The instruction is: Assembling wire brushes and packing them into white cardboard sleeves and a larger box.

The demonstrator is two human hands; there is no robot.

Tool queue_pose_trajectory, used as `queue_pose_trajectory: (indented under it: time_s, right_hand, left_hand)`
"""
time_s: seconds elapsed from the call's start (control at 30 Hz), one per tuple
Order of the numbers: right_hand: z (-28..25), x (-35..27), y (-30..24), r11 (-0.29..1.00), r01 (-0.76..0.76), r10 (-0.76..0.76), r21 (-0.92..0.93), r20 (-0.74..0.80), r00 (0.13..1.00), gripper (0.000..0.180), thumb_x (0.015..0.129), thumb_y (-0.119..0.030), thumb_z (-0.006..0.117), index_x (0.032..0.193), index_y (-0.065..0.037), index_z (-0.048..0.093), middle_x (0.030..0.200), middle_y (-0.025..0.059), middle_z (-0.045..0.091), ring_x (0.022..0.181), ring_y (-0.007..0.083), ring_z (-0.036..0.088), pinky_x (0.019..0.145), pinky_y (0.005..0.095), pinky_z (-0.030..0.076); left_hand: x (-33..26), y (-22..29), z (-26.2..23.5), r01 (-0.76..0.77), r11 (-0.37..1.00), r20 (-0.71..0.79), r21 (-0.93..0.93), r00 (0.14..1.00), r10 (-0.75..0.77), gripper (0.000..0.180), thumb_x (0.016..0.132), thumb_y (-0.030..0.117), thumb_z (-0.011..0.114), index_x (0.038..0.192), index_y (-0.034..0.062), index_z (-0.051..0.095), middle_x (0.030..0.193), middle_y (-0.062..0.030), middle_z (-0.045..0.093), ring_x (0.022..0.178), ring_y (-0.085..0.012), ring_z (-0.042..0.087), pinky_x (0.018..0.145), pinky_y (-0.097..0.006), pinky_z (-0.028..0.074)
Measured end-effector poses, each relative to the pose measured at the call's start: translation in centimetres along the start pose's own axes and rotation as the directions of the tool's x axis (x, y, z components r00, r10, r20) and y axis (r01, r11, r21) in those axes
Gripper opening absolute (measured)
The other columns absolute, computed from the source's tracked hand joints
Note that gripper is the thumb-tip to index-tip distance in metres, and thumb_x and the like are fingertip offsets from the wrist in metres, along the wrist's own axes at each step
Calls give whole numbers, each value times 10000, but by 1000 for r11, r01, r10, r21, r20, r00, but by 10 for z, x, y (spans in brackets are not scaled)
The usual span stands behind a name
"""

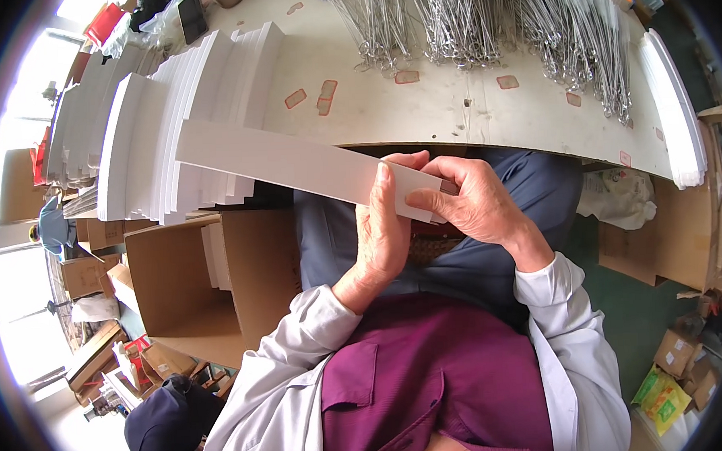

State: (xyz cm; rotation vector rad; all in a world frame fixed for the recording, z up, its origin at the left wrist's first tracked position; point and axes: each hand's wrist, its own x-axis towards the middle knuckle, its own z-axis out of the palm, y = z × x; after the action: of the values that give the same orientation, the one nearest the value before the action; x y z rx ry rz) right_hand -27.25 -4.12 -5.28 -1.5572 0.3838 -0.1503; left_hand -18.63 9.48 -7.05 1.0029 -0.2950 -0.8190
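Note:
A long, narrow white carton (pixel 286 166) slants across my lap, its far end reaching left toward a stack of similar white cartons (pixel 144 146). My left hand (pixel 383 224) is wrapped round it near its right end, thumb lying along the top face. At that right end, the thumb and fingers of my right hand (pixel 477 204) pinch the carton's end, where small flaps show beside the fingertips. Whether anything is inside the carton is hidden.
Bundles of thin metal rods with looped ends (pixel 465 27) lie along the back of the table (pixel 356 117). Flat white pieces (pixel 672 107) lean at its right edge. An open cardboard box (pixel 181 342) stands left of my legs. A person in a dark cap (pixel 164 419) is at lower left.

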Motion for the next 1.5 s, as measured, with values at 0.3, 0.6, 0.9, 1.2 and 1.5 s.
queue_pose_trajectory:
  time_s: [0.3, 0.6, 0.9, 1.2, 1.5]
  right_hand:
    - [-40, -14, -8, 981, -183, 190, -61, 130, 973, 360, 868, -310, 832, 901, 30, 718, 707, 38, 683, 681, 64, 624, 606, 267, 513]
    - [-8, -1, 2, 922, 40, 73, -386, 272, 960, 280, 877, -216, 794, 960, 37, 709, 763, 87, 707, 712, 85, 627, 639, 288, 512]
    - [-22, -25, 24, 992, -54, 64, 116, -91, 994, 226, 995, -209, 685, 1056, 6, 722, 811, 36, 703, 630, 65, 624, 529, 219, 506]
    - [13, -26, 44, 986, 25, 21, 162, -280, 960, 142, 975, -124, 703, 1024, 8, 719, 821, 23, 711, 664, 68, 642, 572, 223, 530]
    - [29, -26, 44, 975, 73, -151, -210, -388, 909, 163, 903, -62, 769, 1030, 6, 692, 842, 71, 722, 757, 88, 690, 671, 240, 559]
  left_hand:
    - [-59, 73, -16, -192, 494, 350, 848, 903, -250, 351, 829, 98, 800, 1137, -4, 665, 1098, -170, 692, 976, -306, 693, 865, -420, 566]
    - [-24, 40, -28, -413, -108, 372, 904, 887, -273, 565, 714, 163, 813, 1200, 12, 569, 1010, -179, 658, 932, -375, 672, 792, -472, 548]
    - [-31, 29, -40, -229, 18, 229, 973, 962, -149, 466, 757, 213, 812, 1129, 29, 597, 922, -186, 707, 831, -394, 707, 708, -468, 577]
    - [-38, 20, -48, -176, 60, 184, 983, 966, -182, 497, 754, 235, 822, 1137, 20, 589, 943, -199, 713, 852, -397, 714, 723, -472, 581]
    - [-39, 14, -58, -198, 54, 203, 979, 973, -112, 473, 746, 223, 809, 1094, 8, 571, 890, -190, 700, 781, -378, 715, 666, -465, 582]
